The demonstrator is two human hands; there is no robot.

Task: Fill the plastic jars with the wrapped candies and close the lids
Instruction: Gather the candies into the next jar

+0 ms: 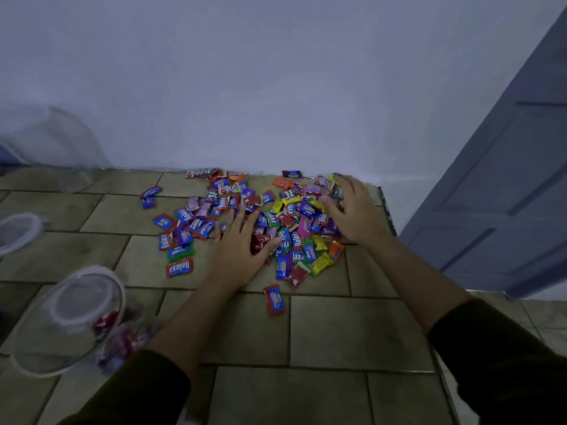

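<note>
Multicoloured wrapped candies (288, 222) sit heaped on the tiled floor (352, 329), at its far edge by the wall. Left hand (239, 256) lies flat on the heap's near side, right hand (352, 210) spread over its far right; neither grips anything. The candies are probably light, slippery and crinkly, best scooped in from the heap's edges. Plastic jar (40, 342) stands near left, holding a few.

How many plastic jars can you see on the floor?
3: near jar, lower left, holding some candies; edge jar, cut off at the left border; far jar, blurred, by the wall. Others may be out of view.
</note>
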